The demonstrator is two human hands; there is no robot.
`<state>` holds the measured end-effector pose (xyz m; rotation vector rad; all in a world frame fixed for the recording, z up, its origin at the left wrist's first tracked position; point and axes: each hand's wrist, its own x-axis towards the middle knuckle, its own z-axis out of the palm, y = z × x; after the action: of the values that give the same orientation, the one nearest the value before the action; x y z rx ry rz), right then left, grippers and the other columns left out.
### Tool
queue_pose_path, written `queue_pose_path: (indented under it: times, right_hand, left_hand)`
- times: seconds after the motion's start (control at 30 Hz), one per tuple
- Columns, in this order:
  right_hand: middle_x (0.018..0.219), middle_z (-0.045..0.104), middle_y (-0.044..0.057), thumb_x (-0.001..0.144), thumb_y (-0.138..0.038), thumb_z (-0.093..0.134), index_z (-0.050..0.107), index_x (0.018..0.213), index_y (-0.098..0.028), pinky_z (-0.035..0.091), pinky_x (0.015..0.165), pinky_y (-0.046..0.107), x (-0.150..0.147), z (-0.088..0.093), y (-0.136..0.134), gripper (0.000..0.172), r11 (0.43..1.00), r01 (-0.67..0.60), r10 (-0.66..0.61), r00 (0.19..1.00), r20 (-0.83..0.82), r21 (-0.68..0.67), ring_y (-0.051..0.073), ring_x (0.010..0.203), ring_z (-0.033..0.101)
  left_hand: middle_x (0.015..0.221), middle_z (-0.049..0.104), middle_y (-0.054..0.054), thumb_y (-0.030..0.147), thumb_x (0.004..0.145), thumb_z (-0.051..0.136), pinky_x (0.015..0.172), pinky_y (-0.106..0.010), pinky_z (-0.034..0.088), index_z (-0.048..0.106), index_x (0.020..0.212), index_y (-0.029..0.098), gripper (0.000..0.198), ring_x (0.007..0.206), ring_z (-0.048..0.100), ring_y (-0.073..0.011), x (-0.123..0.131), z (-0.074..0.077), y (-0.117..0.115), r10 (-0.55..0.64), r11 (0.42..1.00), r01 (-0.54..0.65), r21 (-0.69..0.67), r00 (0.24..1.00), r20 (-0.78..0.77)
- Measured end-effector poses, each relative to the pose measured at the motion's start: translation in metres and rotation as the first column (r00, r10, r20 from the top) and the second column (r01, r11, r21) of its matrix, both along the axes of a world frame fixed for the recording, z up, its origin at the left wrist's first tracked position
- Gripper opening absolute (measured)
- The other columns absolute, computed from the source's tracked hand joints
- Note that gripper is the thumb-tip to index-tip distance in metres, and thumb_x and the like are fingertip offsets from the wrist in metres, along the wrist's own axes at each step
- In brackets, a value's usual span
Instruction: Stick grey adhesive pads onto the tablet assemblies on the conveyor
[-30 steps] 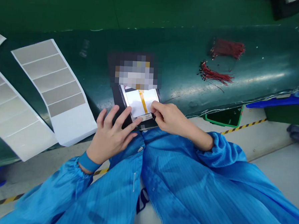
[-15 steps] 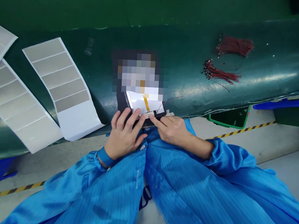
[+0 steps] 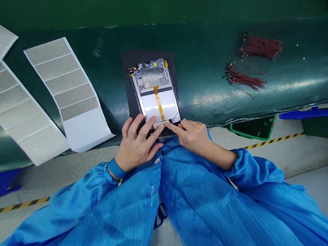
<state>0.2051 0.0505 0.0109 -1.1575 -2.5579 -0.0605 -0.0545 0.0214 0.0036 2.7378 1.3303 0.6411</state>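
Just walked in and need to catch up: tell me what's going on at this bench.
A person in a blue smock sits at a green bench. An opened tablet, its circuit board showing, lies on a dark mat. The left hand and right hand press fingertips on the tablet's near edge. Label sheets lie to the left and red wires to the right, untouched.

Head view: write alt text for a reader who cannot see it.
The left hand and right hand press fingertips on the near edge of an open tablet, its circuit board and orange ribbon cable exposed, on a black mat on a green table. To the left lie label sheets; to the right, red wire bundles.
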Motion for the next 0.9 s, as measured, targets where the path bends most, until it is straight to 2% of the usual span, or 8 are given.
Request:
queue_pose_path:
  times: [0.1,0.23,0.5,0.57,0.63,0.7,0.8,0.9]
  right_hand:
    - [0.07,0.061,0.0,0.102,-0.012,0.053,0.076,0.134,-0.037,0.036,0.061,0.027,0.006,-0.001,0.001,0.047,0.999,0.024,-0.023,0.999,0.03,-0.03,0.012,0.065,0.052]
    - [0.076,0.066,0.003,0.101,-0.012,0.05,0.074,0.138,-0.032,0.037,0.061,0.027,0.002,0.005,-0.002,0.049,0.974,0.104,-0.096,0.994,0.048,-0.2,0.013,0.067,0.056]
    - [0.097,0.078,0.008,0.097,-0.013,0.051,0.061,0.154,-0.032,0.037,0.061,0.028,-0.009,0.027,0.003,0.061,0.808,0.239,-0.153,0.968,0.2,-0.538,0.018,0.074,0.065]
    - [0.095,0.079,0.006,0.096,-0.013,0.051,0.063,0.151,-0.031,0.038,0.063,0.026,-0.003,0.029,0.008,0.059,0.764,0.178,-0.145,0.984,0.104,-0.62,0.016,0.071,0.064]
    - [0.085,0.076,0.001,0.097,-0.013,0.05,0.065,0.148,-0.027,0.041,0.064,0.024,0.007,0.03,0.013,0.055,0.72,0.051,-0.169,0.98,-0.103,-0.692,0.012,0.063,0.059]
    - [0.072,0.068,-0.004,0.099,-0.015,0.048,0.065,0.145,-0.021,0.042,0.062,0.022,0.019,0.029,0.016,0.049,0.726,-0.036,-0.258,0.912,-0.32,-0.686,0.01,0.056,0.052]
    - [0.068,0.064,-0.005,0.099,-0.016,0.05,0.07,0.132,-0.018,0.044,0.06,0.021,0.031,0.023,0.014,0.039,0.807,0.025,-0.365,0.806,-0.465,-0.59,0.009,0.054,0.051]
    - [0.084,0.077,0.001,0.097,-0.013,0.05,0.076,0.121,-0.018,0.05,0.068,0.023,0.031,0.013,0.009,0.036,0.868,0.009,-0.261,0.858,-0.443,-0.496,0.011,0.065,0.065]
  left_hand:
    - [0.163,0.046,-0.012,0.047,0.095,0.072,0.129,-0.059,0.025,0.053,0.157,0.031,0.066,0.158,0.026,-0.0401,-0.009,0.003,-0.002,0.001,1.0,-0.001,-0.004,0.999,-0.041]
    - [0.163,0.043,-0.015,0.048,0.096,0.07,0.128,-0.061,0.026,0.053,0.157,0.028,0.066,0.157,0.027,-0.0421,-0.013,0.004,-0.006,0.042,0.999,-0.042,-0.033,0.999,-0.024]
    - [0.169,0.033,-0.016,0.041,0.097,0.068,0.125,-0.067,0.028,0.059,0.153,0.03,0.058,0.157,0.027,-0.0469,-0.004,0.0,0.0,0.118,0.982,-0.111,-0.152,0.992,0.035]
    - [0.17,0.032,-0.016,0.04,0.097,0.067,0.124,-0.069,0.028,0.056,0.155,0.031,0.059,0.157,0.026,-0.0472,-0.006,-0.003,-0.001,0.117,0.979,-0.106,-0.173,0.992,0.049]
    - [0.172,0.027,-0.016,0.037,0.099,0.065,0.125,-0.069,0.027,0.051,0.159,0.032,0.062,0.159,0.023,-0.0464,-0.008,-0.006,-0.004,0.105,0.979,-0.088,-0.183,0.991,0.082]
    - [0.174,0.021,-0.015,0.032,0.099,0.064,0.127,-0.068,0.027,0.045,0.162,0.033,0.066,0.16,0.021,-0.0452,-0.01,-0.01,-0.008,0.107,0.981,-0.083,-0.173,0.985,0.133]
    - [0.175,0.019,-0.013,0.029,0.097,0.068,0.128,-0.067,0.027,0.044,0.163,0.034,0.071,0.16,0.02,-0.0448,-0.011,-0.013,-0.011,0.122,0.985,-0.101,-0.136,0.981,0.15]
    - [0.175,0.022,-0.012,0.029,0.094,0.072,0.127,-0.067,0.029,0.047,0.161,0.037,0.072,0.16,0.021,-0.0454,-0.011,-0.011,-0.011,0.104,0.991,-0.097,-0.095,0.992,0.074]
